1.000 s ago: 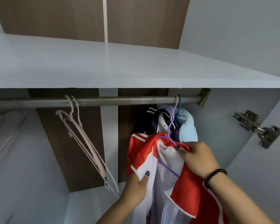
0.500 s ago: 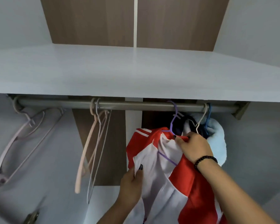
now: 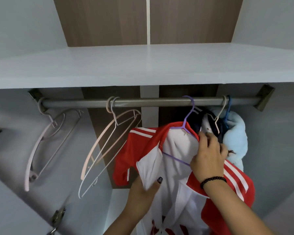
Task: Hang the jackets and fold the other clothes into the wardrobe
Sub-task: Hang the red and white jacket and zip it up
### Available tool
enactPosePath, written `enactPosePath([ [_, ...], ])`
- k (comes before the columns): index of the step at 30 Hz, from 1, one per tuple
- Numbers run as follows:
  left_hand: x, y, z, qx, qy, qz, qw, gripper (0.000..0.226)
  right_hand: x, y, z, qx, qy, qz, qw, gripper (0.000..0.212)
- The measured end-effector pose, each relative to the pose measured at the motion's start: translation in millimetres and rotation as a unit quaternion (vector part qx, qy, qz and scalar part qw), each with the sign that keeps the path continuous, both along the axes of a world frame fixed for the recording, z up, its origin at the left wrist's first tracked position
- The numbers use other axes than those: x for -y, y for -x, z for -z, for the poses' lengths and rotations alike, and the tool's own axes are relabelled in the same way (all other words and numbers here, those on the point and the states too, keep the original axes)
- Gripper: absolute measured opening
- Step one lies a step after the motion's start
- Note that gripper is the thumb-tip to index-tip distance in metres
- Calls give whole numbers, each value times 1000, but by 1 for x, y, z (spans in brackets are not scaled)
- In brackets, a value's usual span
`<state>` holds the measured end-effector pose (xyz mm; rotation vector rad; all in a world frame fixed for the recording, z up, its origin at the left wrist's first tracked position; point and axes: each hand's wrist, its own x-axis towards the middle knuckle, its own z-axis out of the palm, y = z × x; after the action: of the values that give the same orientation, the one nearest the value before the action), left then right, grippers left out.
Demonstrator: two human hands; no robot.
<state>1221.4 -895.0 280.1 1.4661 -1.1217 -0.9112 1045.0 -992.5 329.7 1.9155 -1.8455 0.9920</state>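
- Jacket, red and white with striped sleeves, hangs on a thin purple wire hanger hooked over the grey metal rail, right of centre.
- Left hand pinches the white front edge, probably to straighten it.
- Right hand curls round the collar, steadying the shoulder on the hanger.

You face one rail carrying six hangers: three empty ones on the left and middle, and one purple, one cream and one blue on the right. Three garments hang there: a red-and-white jacket, a dark one and a pale blue one. Your two hands, left hand and right hand, are in view.
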Motion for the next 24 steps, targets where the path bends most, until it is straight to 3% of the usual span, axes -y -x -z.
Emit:
enactPosePath([
  [4,-19,-10,6,17,-35,35,999,47,-34,1,22,93,41,-16,995,69],
  [9,-51,-27,5,26,-100,55,993,27,-67,20,21,192,27,43,980,39],
  [13,-75,-40,-5,15,-100,84,991,15,-81,28,4,189,15,115,975,17],
  [17,-99,-49,-8,7,-98,114,989,12,-107,18,7,163,-53,170,970,15],
  [21,-125,-55,4,4,-117,87,989,18,-144,11,35,323,-135,164,922,4],
  [24,-141,-63,11,22,-135,46,990,29,-158,0,48,460,-120,121,872,21],
])
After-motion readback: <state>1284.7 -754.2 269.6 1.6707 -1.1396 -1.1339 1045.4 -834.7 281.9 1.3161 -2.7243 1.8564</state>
